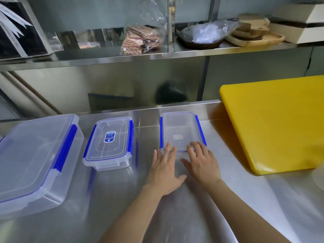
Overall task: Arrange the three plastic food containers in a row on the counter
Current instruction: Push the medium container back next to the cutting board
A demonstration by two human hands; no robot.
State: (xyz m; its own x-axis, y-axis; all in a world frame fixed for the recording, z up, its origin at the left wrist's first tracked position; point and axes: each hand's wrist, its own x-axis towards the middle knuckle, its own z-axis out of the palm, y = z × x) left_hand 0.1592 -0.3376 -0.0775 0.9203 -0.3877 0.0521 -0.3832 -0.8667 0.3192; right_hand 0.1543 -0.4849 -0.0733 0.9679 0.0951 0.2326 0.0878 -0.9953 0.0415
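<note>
— On the steel counter, what is seen?
— Three clear boxes with blue clips are set side by side: a big box at the left, a middle box with a blue sticker, and a right box beside the yellow cutting board.
— Is anything held?
— The near end of the right box is touched by the left hand and the right hand. Fingers are spread flat; nothing is gripped.
</note>
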